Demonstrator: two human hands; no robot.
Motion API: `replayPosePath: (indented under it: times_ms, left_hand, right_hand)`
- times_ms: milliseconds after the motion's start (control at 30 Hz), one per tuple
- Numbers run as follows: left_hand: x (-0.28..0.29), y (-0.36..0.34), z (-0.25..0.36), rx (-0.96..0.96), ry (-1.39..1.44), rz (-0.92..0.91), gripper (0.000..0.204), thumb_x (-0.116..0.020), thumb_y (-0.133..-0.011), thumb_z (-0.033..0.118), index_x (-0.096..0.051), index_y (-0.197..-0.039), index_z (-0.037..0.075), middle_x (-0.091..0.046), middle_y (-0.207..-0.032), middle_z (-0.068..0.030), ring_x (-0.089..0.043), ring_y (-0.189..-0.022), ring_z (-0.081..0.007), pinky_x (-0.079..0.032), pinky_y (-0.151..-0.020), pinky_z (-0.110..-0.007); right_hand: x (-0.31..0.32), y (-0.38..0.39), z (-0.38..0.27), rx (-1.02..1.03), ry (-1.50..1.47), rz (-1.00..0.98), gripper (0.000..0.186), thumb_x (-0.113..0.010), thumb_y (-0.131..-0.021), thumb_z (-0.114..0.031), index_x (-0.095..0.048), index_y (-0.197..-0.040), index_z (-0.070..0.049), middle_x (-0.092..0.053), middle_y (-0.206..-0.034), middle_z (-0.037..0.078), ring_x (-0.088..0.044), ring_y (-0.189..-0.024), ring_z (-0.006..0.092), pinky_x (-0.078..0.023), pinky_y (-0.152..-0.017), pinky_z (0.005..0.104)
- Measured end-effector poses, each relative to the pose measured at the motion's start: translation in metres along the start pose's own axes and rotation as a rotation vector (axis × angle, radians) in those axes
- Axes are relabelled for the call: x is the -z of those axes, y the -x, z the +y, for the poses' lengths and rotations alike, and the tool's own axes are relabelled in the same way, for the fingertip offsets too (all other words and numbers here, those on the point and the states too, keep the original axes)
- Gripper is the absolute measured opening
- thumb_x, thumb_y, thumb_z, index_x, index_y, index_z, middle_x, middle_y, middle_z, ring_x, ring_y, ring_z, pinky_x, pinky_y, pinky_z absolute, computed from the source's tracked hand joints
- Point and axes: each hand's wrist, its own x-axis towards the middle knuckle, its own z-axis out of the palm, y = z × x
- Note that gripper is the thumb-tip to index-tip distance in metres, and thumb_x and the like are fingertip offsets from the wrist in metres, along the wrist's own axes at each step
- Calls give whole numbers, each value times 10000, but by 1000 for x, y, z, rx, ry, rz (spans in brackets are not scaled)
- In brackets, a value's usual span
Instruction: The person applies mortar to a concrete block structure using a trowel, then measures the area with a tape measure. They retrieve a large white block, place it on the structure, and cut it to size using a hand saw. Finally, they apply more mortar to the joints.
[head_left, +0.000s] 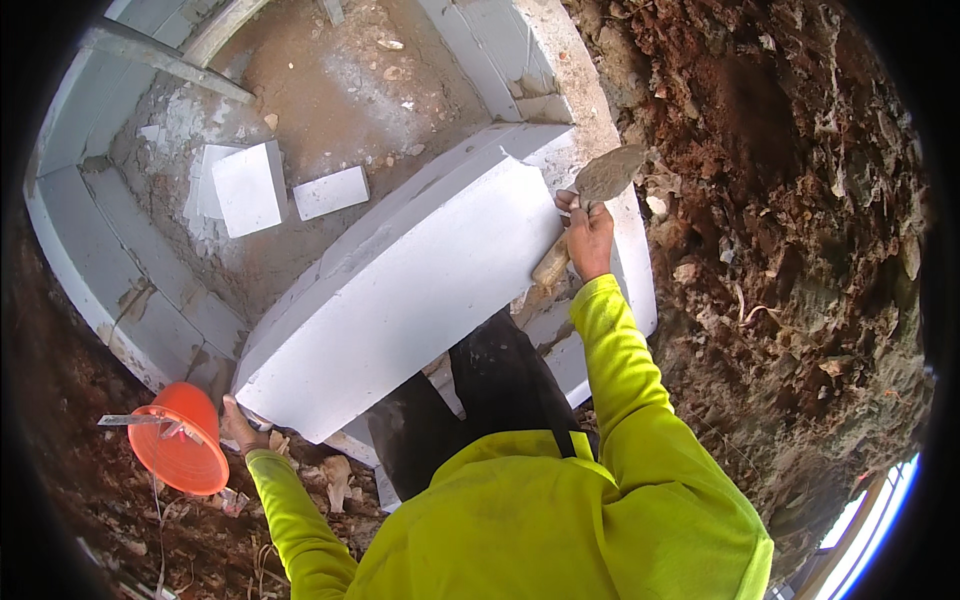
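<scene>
Crumbly red-brown soil bank [780,250] on R; dusty dirt floor [350,75] L, ringed by grey-white block walls [85,235]. Long white block [410,310], smooth face, chipped top edge, lies diag. betw. L hand [241,428] & R hand [592,240]. R hand's grip closed on trowel [612,172]: rounded blade w/ grey-brown crust, thick handle. L hand at block's lower L end, partly hidden; can't tell how tight grip is. Orange plastic bucket [192,405] just beside it. Smaller squared white blocks [252,190] on floor.

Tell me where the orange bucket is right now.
In the head view, the orange bucket is at the lower left, just to the left of the person's left hand and the left end of the long white block.
</scene>
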Motion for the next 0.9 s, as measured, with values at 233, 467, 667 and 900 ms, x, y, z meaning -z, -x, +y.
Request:
replayPosePath:
  times_ms: [233,467,667,900]
  left_hand:
    - [-56,49,33,157,204,40,643,-613,-914,481,-451,-1350,37,-544,-1324,-149,-565,-1184,-318,-472,-987,-504]
    - [-12,20,7,119,160,25,664,-586,-909,496,-469,-1352,16,-562,-1320,-142,-559,-1189,-311,-455,-995,-465]
    - [-18,5,-1,20,112,63,351,-569,-967,315,-625,-1119,4,-663,-1081,-108,-645,-952,-225,-506,-861,-366]
    - [-16,2,-7,-243,-81,152,192,-620,-947,148,-701,-1024,-8,-698,-928,-30,-615,-833,-107,-488,-772,-268]
  right_hand:
    - [82,-146,48,404,946,-99,266,-556,-808,-63,-632,-1061,-29,-669,-973,262,-643,-924,445,-518,-828,503]
    - [61,-165,50,542,1017,85,369,-668,-832,-173,-612,-1157,-8,-619,-1148,273,-601,-1075,431,-483,-924,477]
    - [-77,-34,-113,715,446,-768,589,-728,-865,-305,-527,-1328,0,-555,-1326,214,-530,-1231,323,-402,-1043,415]
    - [-234,29,-136,527,750,-1856,941,-832,-681,-380,-416,-1464,-64,-481,-1414,241,-438,-1324,378,-311,-1140,420]
